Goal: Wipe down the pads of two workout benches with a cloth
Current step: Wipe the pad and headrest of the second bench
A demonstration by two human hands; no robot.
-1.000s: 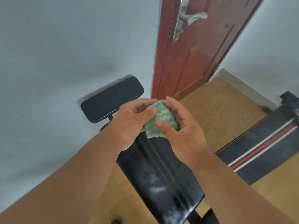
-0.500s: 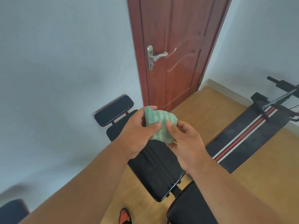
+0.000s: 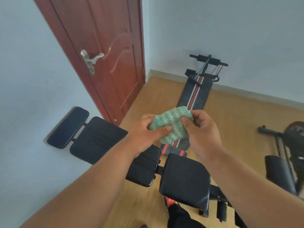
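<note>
While the black bench pads [image 3: 97, 137] lie low by the blue wall at left, under a red-brown door [image 3: 105, 51], the left hand [image 3: 148, 130] and right hand [image 3: 199, 127] both pinch a green-and-white cloth [image 3: 171, 125] held in the air between them. Beyond it, a striped black bench [image 3: 195, 94] stretches along the wooden floor [image 3: 238, 116] toward the far wall.
</note>
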